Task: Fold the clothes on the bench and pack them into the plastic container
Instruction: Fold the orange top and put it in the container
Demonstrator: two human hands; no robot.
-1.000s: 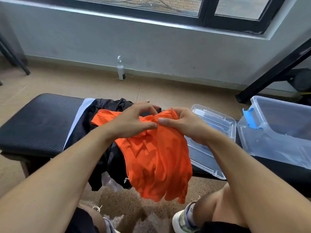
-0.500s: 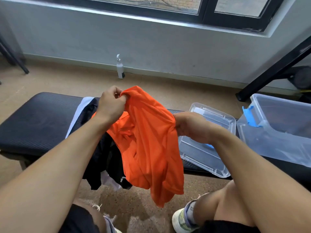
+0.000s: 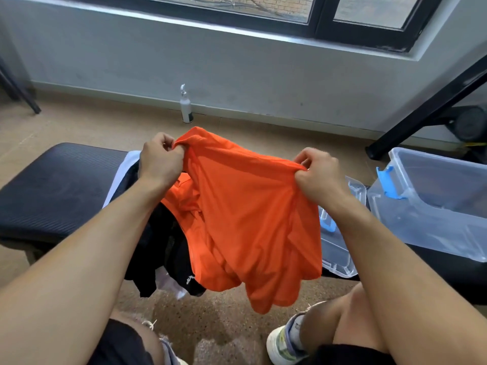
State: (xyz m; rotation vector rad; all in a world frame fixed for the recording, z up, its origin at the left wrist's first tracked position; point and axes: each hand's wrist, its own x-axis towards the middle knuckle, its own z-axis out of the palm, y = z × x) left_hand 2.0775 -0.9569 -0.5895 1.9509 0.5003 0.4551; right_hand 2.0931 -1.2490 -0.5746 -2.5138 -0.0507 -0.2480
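Now both hands, left hand [image 3: 160, 164] and right hand [image 3: 317, 177], pinch one orange garment [image 3: 245, 222] stretched left to right, hanging toward the floor, near one clear container [image 3: 434, 206].

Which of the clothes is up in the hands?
The orange garment. The left hand and right hand pinch its top edge. The black clothes just lie on the bench.

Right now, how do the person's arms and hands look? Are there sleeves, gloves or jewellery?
Both arms are bare from the hands to the lower frame edge; no sleeve shows. The left hand and right hand wear no gloves, and I see no rings, watch or bracelet on the wrists. The fingers are uncovered too. Lower down, black shorts and a white shoe show.
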